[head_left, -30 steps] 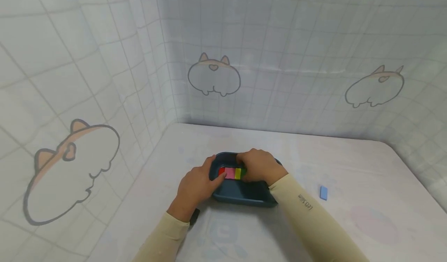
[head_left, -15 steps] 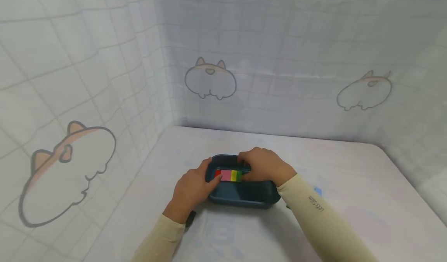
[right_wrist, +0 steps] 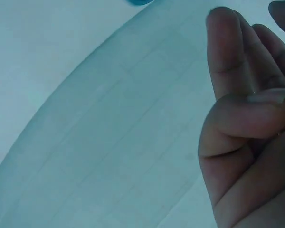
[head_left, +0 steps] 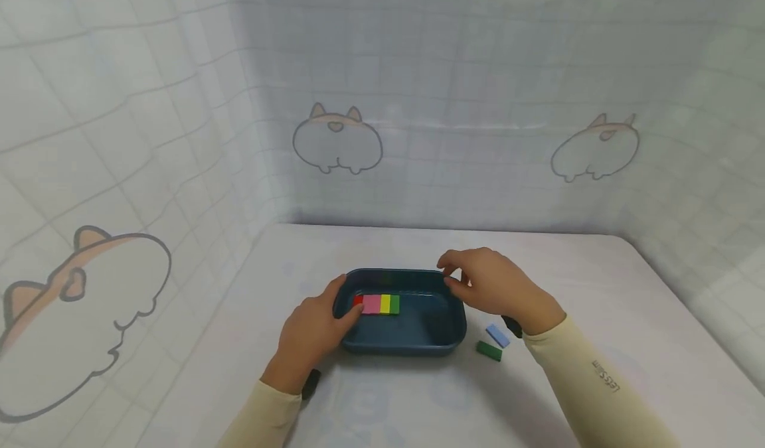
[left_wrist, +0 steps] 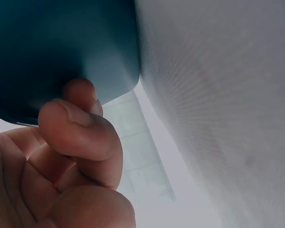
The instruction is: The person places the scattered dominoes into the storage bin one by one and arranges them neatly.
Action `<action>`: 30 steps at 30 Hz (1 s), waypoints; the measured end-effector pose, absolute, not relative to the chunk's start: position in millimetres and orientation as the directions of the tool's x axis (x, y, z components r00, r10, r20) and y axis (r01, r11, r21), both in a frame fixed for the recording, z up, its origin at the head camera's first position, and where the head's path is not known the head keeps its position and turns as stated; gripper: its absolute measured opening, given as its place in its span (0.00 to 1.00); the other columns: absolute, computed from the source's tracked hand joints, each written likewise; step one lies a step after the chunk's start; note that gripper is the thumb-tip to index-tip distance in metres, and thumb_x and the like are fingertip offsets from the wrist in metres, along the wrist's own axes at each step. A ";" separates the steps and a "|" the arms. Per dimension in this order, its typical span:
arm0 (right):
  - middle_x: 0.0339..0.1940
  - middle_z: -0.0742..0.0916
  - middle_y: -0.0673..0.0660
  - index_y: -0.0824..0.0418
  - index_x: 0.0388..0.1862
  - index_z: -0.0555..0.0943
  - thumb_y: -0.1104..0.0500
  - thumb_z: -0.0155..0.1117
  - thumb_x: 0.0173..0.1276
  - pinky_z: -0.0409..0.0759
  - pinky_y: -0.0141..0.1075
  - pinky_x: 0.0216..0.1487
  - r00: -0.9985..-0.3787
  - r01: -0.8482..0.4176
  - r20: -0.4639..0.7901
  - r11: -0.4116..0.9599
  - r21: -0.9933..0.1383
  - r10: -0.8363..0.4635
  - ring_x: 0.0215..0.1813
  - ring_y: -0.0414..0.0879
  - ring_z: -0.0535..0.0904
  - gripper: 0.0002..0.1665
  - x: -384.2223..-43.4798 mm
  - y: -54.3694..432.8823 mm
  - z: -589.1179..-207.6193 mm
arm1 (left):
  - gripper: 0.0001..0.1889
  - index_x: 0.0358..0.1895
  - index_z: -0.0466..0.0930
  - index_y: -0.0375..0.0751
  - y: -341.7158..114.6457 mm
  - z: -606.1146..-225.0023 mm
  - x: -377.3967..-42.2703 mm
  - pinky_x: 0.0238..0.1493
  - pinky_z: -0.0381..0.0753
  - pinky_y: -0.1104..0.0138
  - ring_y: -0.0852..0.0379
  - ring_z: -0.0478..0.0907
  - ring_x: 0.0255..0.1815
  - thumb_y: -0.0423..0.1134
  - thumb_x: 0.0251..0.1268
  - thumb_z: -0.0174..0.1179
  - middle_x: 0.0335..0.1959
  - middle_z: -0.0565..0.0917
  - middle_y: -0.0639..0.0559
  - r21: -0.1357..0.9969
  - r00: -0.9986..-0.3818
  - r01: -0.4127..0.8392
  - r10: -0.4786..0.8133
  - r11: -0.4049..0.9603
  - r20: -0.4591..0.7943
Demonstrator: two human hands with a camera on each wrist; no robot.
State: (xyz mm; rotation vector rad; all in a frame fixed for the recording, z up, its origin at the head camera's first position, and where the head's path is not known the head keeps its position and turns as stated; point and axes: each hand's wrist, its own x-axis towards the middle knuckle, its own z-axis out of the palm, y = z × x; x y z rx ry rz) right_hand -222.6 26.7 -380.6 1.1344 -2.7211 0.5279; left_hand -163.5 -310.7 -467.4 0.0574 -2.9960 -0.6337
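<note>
Tray [head_left: 412,330], dark blue, rectangular, corners rounded, on a pale table [head_left: 574,282]; inside, towards the left, a row of blocks [head_left: 376,304] in red, pink, yellow and green. Left hand [head_left: 312,328]: grips the tray's left end, thumb inward. Right hand [head_left: 496,282]: at the far right corner, fingers loosely bent, holding nothing.

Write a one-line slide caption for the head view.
Left hand grips a tray holding coloured blocks in a row; green block and blue block lie outside, near right hand.
</note>
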 end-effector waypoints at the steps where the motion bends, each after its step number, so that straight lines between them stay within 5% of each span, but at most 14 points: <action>1: 0.45 0.90 0.43 0.51 0.56 0.86 0.58 0.70 0.72 0.78 0.34 0.33 -0.705 -0.709 0.277 0.652 -0.269 -0.653 0.35 0.34 0.80 0.15 -220.9 31.7 -382.3 | 0.43 0.82 0.65 0.56 -312.0 -467.7 -163.2 0.39 0.85 0.50 0.48 0.83 0.38 0.71 0.69 0.59 0.43 0.88 0.45 0.406 -0.996 -0.023 -0.055 0.914 0.069; 7: 0.46 0.89 0.42 0.51 0.55 0.85 0.63 0.70 0.67 0.81 0.37 0.38 -0.695 -0.717 0.361 0.638 -0.282 -0.622 0.39 0.38 0.84 0.18 -216.2 56.1 -401.0 | 0.43 0.82 0.64 0.56 -317.1 -469.1 -161.7 0.41 0.86 0.49 0.46 0.83 0.40 0.71 0.69 0.59 0.48 0.88 0.43 0.412 -0.995 -0.029 -0.065 0.911 0.075; 14: 0.45 0.87 0.38 0.51 0.54 0.86 0.64 0.71 0.63 0.82 0.40 0.41 -0.713 -0.692 0.402 0.669 -0.271 -0.575 0.41 0.38 0.83 0.20 -207.4 84.2 -433.4 | 0.43 0.81 0.65 0.55 -315.5 -472.5 -163.9 0.30 0.81 0.56 0.50 0.79 0.31 0.70 0.69 0.60 0.27 0.81 0.51 0.424 -0.995 -0.012 -0.053 0.906 0.084; 22: 0.52 0.88 0.42 0.49 0.57 0.86 0.62 0.71 0.62 0.81 0.38 0.41 -0.786 -0.614 0.303 0.736 -0.285 -0.538 0.38 0.34 0.78 0.23 -195.3 107.8 -470.7 | 0.43 0.82 0.64 0.58 -312.7 -472.5 -161.8 0.24 0.74 0.60 0.51 0.75 0.28 0.71 0.68 0.61 0.24 0.77 0.53 0.431 -0.998 -0.042 -0.059 0.902 0.027; 30: 0.53 0.87 0.39 0.47 0.59 0.85 0.61 0.72 0.62 0.83 0.42 0.46 -0.787 -0.616 0.268 0.728 -0.301 -0.556 0.41 0.38 0.81 0.25 -194.7 116.7 -479.0 | 0.43 0.82 0.64 0.60 -314.3 -471.1 -164.2 0.26 0.75 0.60 0.52 0.76 0.30 0.72 0.68 0.59 0.24 0.77 0.53 0.436 -0.997 -0.037 -0.060 0.899 0.039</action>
